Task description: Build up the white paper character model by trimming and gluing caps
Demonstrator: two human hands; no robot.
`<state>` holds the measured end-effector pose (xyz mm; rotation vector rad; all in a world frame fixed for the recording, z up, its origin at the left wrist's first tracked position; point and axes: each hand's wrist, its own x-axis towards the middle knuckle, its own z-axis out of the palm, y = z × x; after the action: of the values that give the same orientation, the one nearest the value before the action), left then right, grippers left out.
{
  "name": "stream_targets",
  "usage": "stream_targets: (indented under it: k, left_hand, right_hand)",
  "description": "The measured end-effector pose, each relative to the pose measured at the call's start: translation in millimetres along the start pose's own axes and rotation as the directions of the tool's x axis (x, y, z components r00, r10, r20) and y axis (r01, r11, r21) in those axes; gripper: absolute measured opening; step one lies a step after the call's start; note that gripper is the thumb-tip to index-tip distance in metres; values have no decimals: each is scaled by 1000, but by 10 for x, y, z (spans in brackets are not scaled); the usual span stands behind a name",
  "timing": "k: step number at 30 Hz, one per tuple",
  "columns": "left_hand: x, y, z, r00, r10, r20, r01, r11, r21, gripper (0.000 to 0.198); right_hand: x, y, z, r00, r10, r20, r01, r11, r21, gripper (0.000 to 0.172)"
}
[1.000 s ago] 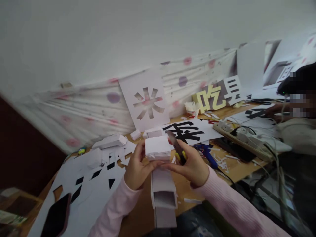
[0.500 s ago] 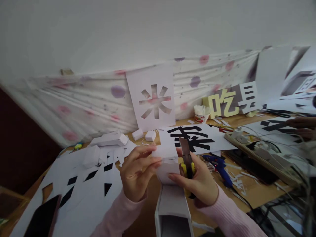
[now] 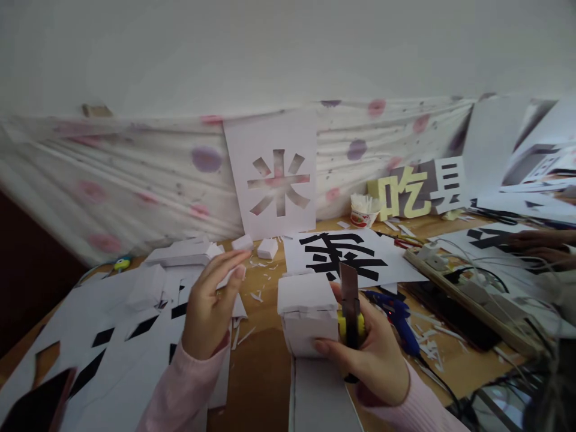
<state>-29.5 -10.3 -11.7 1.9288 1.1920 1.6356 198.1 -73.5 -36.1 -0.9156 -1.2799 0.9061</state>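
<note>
In my right hand [image 3: 382, 342] is a yellow and black utility knife [image 3: 350, 300], its wide blade pointing up. The thumb and fingers of that same hand also grip a white foam-board piece [image 3: 308, 327] with a box-like end and a long body running down toward me. A ragged seam crosses the box end below its top face. My left hand [image 3: 213, 306] is raised off to the left, apart from the piece, fingers stretched and nothing in them. Two small white blocks [image 3: 267, 248] lie beyond it on the table.
Cut sheets [image 3: 135, 354] and a phone [image 3: 38, 402] lie at left. A blue glue gun [image 3: 400, 318], scraps and a power strip [image 3: 477, 294] are at right. A printed character sheet [image 3: 346, 255] lies ahead. Another person's hands [image 3: 540, 246] are at far right.
My left hand has let go of the white foam-board piece and moved left. My right hand still holds the piece and the knife, now slightly lower and further right in view.
</note>
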Motion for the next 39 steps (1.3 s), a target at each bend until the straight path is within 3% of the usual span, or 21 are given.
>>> stream_targets:
  k: [2, 4, 6, 10, 13, 16, 19, 21, 24, 26, 30, 34, 39]
  left_hand:
    - [-81, 25, 104, 980, 8, 198, 30, 982, -189, 51]
    - [-165, 82, 244, 931, 47, 363, 91, 930, -356, 82]
    - [-218, 146, 373, 901, 19, 433, 167, 907, -386, 81]
    - [-191, 213, 482, 938, -19, 347, 162, 908, -387, 64]
    - [-135, 206, 459, 965, -1, 264, 76, 959, -272, 56]
    - [-135, 214, 425, 996, 21, 89, -19, 1000, -19, 48]
    - [-170, 259, 387, 996, 72, -51, -60, 978, 201, 42]
    - [-183, 289, 342, 996, 79, -34, -69, 971, 227, 35]
    - [-172, 311, 259, 994, 34, 107, -52, 985, 165, 31]
    - [-159, 320, 219, 986, 20, 163, -39, 993, 115, 31]
    - [-186, 347, 218, 992, 46, 118, -51, 998, 46, 30]
    - [-280, 349, 241, 996, 64, 61, -72, 987, 146, 31]
    - [-380, 360, 268, 997, 70, 27, -74, 975, 207, 37]
  right_hand:
    - [25, 2, 16, 1000, 7, -11, -7, 999, 49, 58]
    - [65, 0, 32, 1000, 12, -13, -11, 998, 68, 58]
    - [123, -8, 44, 1000, 3, -28, -3, 1000, 17, 60]
    - [234, -27, 33, 999, -27, 32, 31, 993, -115, 62]
    - [253, -57, -28, 987, -152, 60, 163, 944, -288, 49]
    - [225, -113, -107, 935, -354, 0, 302, 798, -522, 31]
    - [220, -179, -158, 882, -454, 128, 425, 646, -635, 33]
    - [246, -216, -180, 848, -449, 282, 517, 586, -624, 32]
    - [295, -253, -215, 811, -414, 413, 585, 557, -590, 27]
    - [306, -260, -221, 814, -411, 411, 580, 544, -606, 22]
    - [272, -227, -128, 806, -481, 346, 584, 547, -600, 20]
    - [263, -179, 14, 753, -574, 322, 642, 533, -551, 22]
    - [278, -156, 57, 744, -597, 302, 650, 539, -536, 26]
